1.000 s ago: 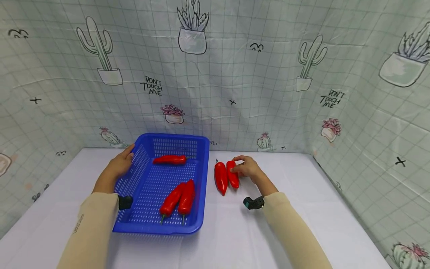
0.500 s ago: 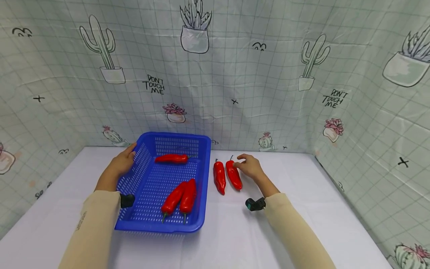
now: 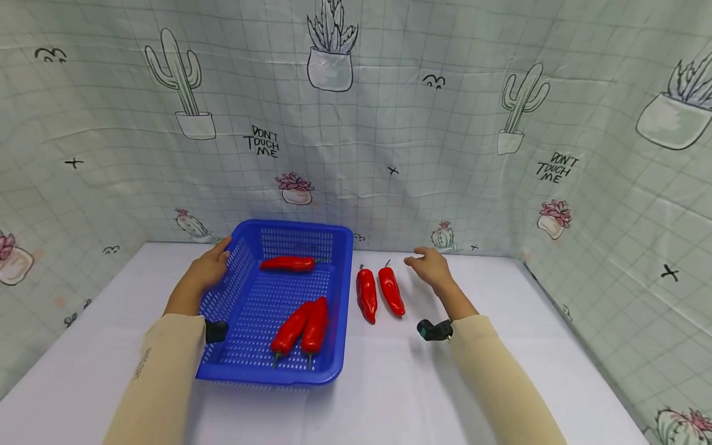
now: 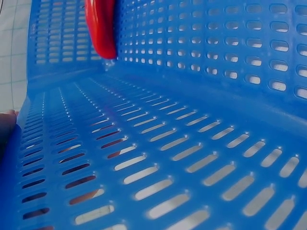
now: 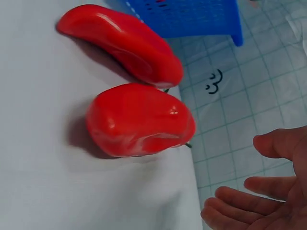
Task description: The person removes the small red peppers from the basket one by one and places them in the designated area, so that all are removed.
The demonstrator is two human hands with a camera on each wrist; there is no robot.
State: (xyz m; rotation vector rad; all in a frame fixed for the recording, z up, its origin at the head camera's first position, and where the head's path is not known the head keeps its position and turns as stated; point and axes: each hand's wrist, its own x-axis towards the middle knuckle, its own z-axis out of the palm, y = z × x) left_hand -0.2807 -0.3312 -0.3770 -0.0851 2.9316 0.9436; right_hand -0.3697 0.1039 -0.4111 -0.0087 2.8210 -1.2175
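Note:
My left hand (image 3: 207, 267) lies along the outer left wall of a blue slotted basket (image 3: 258, 309), index finger stretched at the rim; in the left wrist view a fingertip (image 4: 6, 123) shows beyond the rim. Inside are three red chili peppers: one (image 3: 288, 264) across the back, a pair (image 3: 291, 327) leaning together at the front right. Two more red chili peppers, a left one (image 3: 366, 295) and a right one (image 3: 392, 290), lie side by side on the table. My right hand (image 3: 434, 267) is behind and right of them, holding nothing, thumb and fingers apart.
The white table (image 3: 384, 383) ends against a hanging grid-patterned cloth (image 3: 367, 123) printed with cacti. More of this cloth flanks both sides. Each wrist wears a small dark camera, like the one (image 3: 435, 330) by my right sleeve.
My right hand has let go of the right-hand chili pepper and drawn away rightward. That pepper now lies slanted, farther from its neighbour. My left hand stays at the basket.

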